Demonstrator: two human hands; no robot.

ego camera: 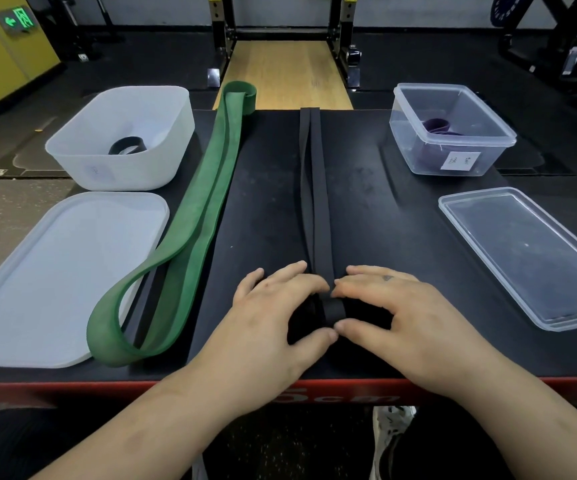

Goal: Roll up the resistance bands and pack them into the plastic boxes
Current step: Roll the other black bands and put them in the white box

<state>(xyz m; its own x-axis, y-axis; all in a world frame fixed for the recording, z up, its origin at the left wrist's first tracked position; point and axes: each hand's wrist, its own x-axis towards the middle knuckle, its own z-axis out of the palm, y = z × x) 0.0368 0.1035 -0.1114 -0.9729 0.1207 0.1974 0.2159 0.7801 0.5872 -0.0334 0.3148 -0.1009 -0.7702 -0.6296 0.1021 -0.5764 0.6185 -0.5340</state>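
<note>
Black resistance band (316, 188) lies lengthwise down the table (384, 220) centre, its near end wound into a small roll. Left hand (273, 306) and right hand (394, 306) both pinch that roll, thumbs on the near side, fingers curled over. Green band (207, 188) lies just left. White tub (72, 147) holds a black coil (128, 146); clear box (453, 161) holds a purple coil (438, 126).

Flat black band (316, 188), near end rolled, green band (207, 188) unrolled at left, open white box (82, 164), clear box (415, 147)

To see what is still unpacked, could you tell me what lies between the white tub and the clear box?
Head view: the green band and the black band, both stretched along the mat.
</note>
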